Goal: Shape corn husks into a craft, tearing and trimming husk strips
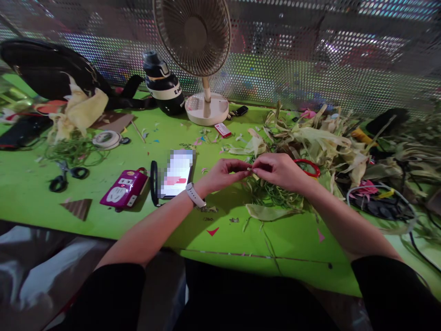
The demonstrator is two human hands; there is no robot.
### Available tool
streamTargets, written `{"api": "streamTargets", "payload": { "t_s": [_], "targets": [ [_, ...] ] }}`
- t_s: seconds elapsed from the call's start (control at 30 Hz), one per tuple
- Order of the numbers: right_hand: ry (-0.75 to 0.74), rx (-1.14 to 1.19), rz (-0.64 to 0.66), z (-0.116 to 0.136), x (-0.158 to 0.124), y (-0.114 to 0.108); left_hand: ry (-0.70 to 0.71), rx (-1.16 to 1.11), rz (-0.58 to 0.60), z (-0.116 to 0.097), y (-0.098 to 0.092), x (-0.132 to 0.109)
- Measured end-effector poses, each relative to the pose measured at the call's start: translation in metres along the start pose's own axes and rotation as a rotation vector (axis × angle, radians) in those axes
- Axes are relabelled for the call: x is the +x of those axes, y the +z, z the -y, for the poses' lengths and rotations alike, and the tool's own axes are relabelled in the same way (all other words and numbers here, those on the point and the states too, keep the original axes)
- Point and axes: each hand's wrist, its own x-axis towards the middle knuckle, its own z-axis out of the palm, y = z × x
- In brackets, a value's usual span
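Observation:
My left hand (225, 175), with a white wristband above it, is closed in a pinch. Its fingertips meet those of my right hand (280, 171), which is pinching too. Between them a small pale-yellow bit shows, apparently a strip of corn husk (254, 174); most of it is hidden by the fingers. Right below both hands lies a tangle of thin green strands (275, 196). A wider piece of pale husk (270, 212) rests on the green tabletop in front of it. Behind my right hand sits a red ring (313, 168), partly covered.
Dried husks (324, 138) are heaped at the right. Toward the left lie a phone (177, 172), a magenta power socket (124, 189), scissors (65, 174) and a tape roll (106, 139). A fan (206, 112) and a black bottle (165, 92) stand at the back by a perforated panel (275, 69).

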Motion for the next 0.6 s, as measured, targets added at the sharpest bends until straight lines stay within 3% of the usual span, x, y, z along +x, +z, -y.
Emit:
{"api": "streamTargets", "payload": {
  "t_s": [0.17,0.6],
  "targets": [
    [-0.149,-0.005,0.042,-0.006,0.001,-0.007,0.013,0.023,-0.003,0.001,-0.001,0.000],
    [-0.187,-0.083,0.117,-0.012,0.001,-0.009,0.028,0.117,0.023,0.000,-0.001,-0.001]
  ]
}}
